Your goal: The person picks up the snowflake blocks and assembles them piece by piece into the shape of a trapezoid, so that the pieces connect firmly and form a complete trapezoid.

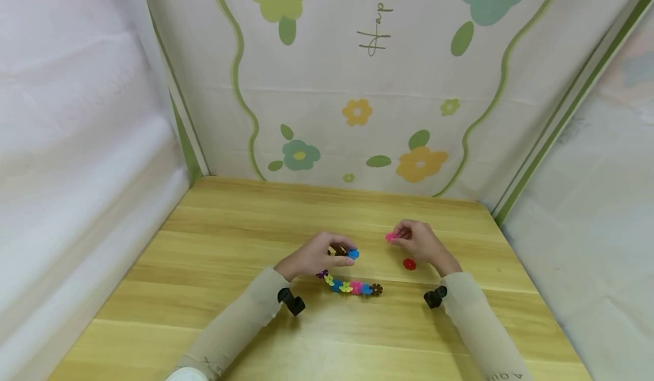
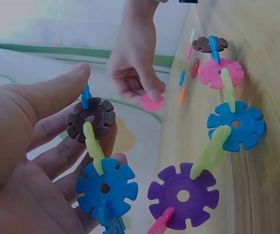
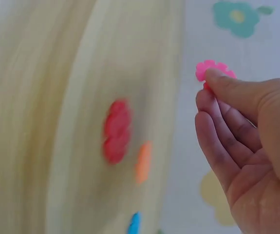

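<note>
My left hand [image 1: 321, 254] holds one end of a chain of notched plastic snowflake discs, with a blue disc [image 1: 353, 254] at the tip by the thumb. Next to it in the left wrist view are a brown disc [image 2: 90, 119] and a larger-looking blue disc [image 2: 106, 186]. The chain curves round through a purple disc [image 2: 183, 196], and its other end, a brown disc [image 1: 377, 289], lies on the table. To the right, my right hand [image 1: 420, 242] pinches a single pink disc [image 3: 214, 69] between thumb and fingertips, apart from the chain.
A loose red disc [image 1: 409, 264] lies on the wooden table [image 1: 245, 210] near the right hand. Beyond it are an orange disc [image 3: 143, 162] and a blue disc [image 3: 134, 223]. A flower-printed cloth [image 1: 317, 74] stands behind the table, with pale cloth at both sides.
</note>
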A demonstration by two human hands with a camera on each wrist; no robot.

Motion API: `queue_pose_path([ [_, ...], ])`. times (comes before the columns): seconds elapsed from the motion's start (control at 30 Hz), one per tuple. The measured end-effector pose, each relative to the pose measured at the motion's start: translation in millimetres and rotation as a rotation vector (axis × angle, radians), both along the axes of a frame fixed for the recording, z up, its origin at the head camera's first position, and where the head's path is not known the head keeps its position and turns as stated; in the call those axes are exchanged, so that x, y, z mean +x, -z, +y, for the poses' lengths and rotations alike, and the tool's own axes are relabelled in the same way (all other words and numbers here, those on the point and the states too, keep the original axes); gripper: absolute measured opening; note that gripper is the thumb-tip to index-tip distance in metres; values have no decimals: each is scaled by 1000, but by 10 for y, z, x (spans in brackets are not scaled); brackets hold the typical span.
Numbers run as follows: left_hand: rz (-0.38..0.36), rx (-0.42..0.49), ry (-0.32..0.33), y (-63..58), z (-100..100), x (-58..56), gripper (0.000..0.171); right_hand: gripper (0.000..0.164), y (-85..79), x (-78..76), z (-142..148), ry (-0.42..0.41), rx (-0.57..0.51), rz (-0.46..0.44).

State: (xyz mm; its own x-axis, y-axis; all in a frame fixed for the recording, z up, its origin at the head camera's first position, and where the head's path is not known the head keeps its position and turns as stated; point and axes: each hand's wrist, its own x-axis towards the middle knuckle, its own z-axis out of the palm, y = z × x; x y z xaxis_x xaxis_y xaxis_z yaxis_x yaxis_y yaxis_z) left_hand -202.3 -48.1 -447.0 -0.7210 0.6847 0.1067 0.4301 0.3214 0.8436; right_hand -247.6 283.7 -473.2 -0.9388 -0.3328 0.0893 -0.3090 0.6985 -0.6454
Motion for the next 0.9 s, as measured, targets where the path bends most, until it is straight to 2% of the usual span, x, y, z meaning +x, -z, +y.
queue_pose_path([
  [0.13, 15, -9, -6, -8, 5, -1, 31, 11, -176, 179, -131, -39, -74, 28],
  [0.23, 28, -3, 3, -10, 19, 3, 30, 10, -283, 355, -241, -56, -177, 21],
  [0.33, 39, 3, 15, -11, 29, 7, 29, 9, -348, 547, -347, -84, -287, 14],
  [0.43, 42, 10, 21, -21, 39, 11, 30, 9, -367, 696, -434, -97, -341, 33],
  [0.57, 43, 13, 19, -29, 54, 9, 29, 9, -338, 777, -515, -76, -345, 72],
  [0.73, 45, 9, 24, -16, 76, 2, 30, 8, -314, 812, -586, -85, -352, 98],
  [0.9, 71, 16, 30, -8, 103, 9, 28, 8, -346, 845, -641, -101, -315, 116],
])
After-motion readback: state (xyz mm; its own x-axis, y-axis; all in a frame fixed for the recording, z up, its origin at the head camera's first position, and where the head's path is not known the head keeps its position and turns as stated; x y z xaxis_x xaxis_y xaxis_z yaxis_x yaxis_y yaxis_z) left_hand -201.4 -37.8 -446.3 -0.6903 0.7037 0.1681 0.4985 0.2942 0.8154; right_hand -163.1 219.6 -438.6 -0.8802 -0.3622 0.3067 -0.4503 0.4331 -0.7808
